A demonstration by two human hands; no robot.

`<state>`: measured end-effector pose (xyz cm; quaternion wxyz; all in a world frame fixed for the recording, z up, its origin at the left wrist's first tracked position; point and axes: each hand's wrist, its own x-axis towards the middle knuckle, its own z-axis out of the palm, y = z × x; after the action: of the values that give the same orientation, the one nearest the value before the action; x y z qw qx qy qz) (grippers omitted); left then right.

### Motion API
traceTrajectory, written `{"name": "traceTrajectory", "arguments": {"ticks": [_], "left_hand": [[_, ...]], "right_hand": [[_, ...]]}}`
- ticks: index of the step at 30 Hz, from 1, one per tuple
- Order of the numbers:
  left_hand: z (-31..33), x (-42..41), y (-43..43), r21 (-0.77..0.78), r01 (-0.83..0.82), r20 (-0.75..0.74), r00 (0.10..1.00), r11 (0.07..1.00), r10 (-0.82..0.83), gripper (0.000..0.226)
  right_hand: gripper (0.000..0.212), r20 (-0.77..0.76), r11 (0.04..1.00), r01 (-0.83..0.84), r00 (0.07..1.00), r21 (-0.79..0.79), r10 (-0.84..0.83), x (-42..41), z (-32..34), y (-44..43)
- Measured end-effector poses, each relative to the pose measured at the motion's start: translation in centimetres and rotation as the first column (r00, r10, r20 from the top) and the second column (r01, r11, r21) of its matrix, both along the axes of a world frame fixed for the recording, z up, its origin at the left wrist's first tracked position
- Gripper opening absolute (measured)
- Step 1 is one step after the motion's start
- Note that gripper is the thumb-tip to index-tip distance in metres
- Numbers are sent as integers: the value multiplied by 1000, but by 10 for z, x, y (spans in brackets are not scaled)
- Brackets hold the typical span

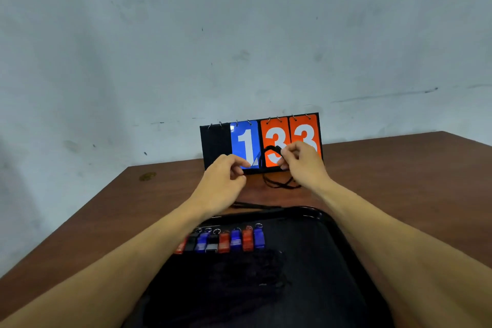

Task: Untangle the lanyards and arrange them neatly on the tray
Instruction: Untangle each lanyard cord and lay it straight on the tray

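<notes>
Lanyard (269,148) up at twelve o'clock, both hands on it: right hand (302,165) pinches the loop, left hand (226,174) pinches the other end. Slack trails onto the table (399,181). Tray (328,219) at six o'clock, whistles (235,241) in a row.

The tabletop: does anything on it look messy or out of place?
Yes. A black cord lies in loose, crossed loops on the table beyond the tray, in front of the scoreboard, while the whistles in the tray sit in a tidy row. A yellowish spot also marks the table's far left.
</notes>
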<state>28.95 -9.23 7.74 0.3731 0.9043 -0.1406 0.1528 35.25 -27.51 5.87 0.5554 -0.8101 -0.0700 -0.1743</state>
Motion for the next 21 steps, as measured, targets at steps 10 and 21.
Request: {"name": "traceTrajectory", "arguments": {"ticks": [10,21], "left_hand": [[40,-43,-10,39,9,61,998,999,-11,42],[65,-87,-16,-178,117,-114,984,977,-138,32]], "right_hand": [[10,69,941,-243,970,234,233,-59,66,9],[11,93,814,-489,869,313,487,-125,94,8]]}}
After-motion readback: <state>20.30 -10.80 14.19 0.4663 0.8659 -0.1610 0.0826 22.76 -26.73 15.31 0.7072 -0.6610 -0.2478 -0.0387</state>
